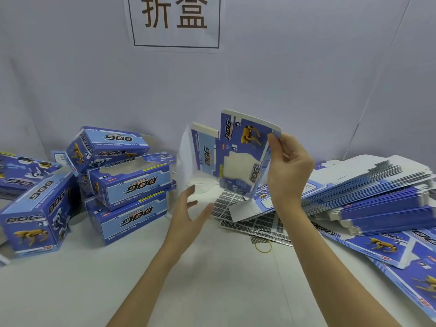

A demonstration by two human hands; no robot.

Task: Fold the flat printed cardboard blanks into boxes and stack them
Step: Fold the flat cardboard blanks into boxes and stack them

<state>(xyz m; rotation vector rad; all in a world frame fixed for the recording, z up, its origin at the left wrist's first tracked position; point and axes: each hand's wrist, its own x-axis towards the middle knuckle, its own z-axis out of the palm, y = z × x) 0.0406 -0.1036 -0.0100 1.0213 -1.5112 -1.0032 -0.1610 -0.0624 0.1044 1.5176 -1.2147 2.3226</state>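
Two hands up over the bench (212, 279). Right hand (289, 171) raised, forearm angled up from lower right, thumb and fingers pinching the top right edge of a flat blank (238, 154). Blank held upright, long axis roughly vertical, printed face toward camera, hanging left of and below that grip. Left hand (188, 208) lower, fingers spread and loose, holding nothing, just below-left of the blank. Folded boxes (127, 185) piled left; stack of flat blanks (377, 197) right.

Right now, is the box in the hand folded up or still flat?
Still flat. The right hand pinches the cardboard blank upright by one edge; its panels and flaps lie in one sheet, unlike the folded boxes at left.
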